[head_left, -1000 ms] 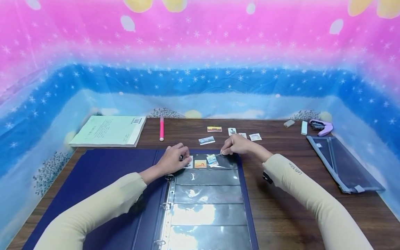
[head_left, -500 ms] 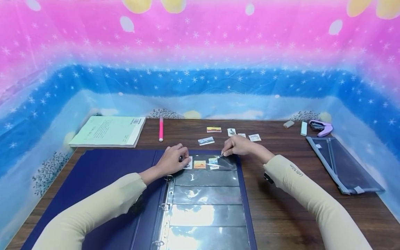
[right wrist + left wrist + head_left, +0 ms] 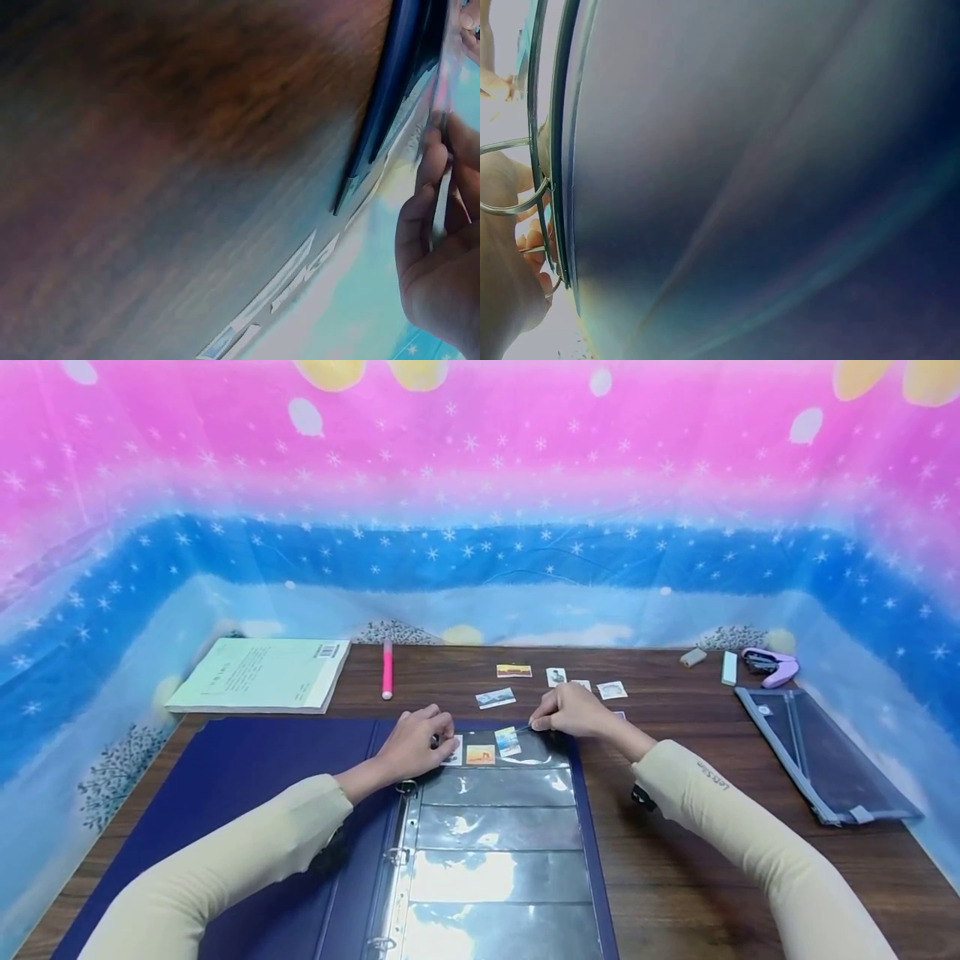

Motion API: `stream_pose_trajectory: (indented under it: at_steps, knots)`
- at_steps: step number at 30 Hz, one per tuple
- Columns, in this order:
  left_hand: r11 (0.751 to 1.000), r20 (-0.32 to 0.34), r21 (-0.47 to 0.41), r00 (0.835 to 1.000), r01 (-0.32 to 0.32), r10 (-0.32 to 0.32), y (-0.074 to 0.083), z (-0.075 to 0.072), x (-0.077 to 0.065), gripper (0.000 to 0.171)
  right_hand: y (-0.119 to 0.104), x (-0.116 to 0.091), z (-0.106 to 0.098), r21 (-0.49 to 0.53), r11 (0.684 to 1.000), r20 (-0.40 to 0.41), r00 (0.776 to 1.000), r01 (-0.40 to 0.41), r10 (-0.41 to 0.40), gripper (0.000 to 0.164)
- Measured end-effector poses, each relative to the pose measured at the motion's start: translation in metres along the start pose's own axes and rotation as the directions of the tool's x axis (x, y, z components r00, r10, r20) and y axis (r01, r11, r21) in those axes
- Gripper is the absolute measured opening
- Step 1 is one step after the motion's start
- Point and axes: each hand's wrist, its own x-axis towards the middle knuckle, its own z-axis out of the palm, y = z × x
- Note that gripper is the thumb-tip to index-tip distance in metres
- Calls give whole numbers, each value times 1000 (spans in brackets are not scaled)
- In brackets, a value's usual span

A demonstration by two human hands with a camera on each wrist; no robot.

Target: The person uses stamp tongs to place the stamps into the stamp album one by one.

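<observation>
A navy ring binder [image 3: 285,793] lies spread out, with a clear pocket page [image 3: 498,787] on its right side. My left hand [image 3: 417,742] pinches the page near its top left corner, partly covering a pale stamp [image 3: 454,752]. Beside that, an orange stamp [image 3: 481,755] sits in the top row. My right hand [image 3: 572,710] holds slim metal tweezers [image 3: 442,202], whose tip meets a tilted blue-and-white stamp [image 3: 507,742] over the top pocket. In the left wrist view the binder cover fills most of the picture, and the left fingers [image 3: 534,240] show beyond the rings.
Several loose stamps, among them a grey landscape stamp [image 3: 496,698] and a red-yellow stamp [image 3: 513,671], lie behind the binder. A book [image 3: 258,675] and pink marker [image 3: 387,670] are at back left. Eraser [image 3: 729,668], stapler [image 3: 772,667] and mesh pouch [image 3: 825,752] are at right.
The blue-and-white stamp first dips and straightens in the top row, then rises slightly and tilts again, with my right hand shifting a little along. My left hand stays in place.
</observation>
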Motion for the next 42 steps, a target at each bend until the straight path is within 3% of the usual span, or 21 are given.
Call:
stream_pose_trajectory:
  at_steps: [5,10,19,29,42]
  knots:
    - [1000,-8,5,1000,3,-3,-1,-2,0,16,0,1,1,27,997,8,997,74,-74,7]
    - [1000,-12,19,1000,-2,2,-2,-3,1,15,0,3,0,89,992,27,996,87,-90,7]
    - [1000,-13,13,1000,-3,3,-3,-3,1,15,1,9,-7,178,982,163,982,69,-99,9]
    - [1000,-11,7,1000,-6,6,0,1,1,15,9,15,-13,172,982,279,951,84,-131,12]
    - [1000,-8,19,1000,-5,5,-1,-1,-1,15,10,16,-11,127,977,275,940,173,-203,12]
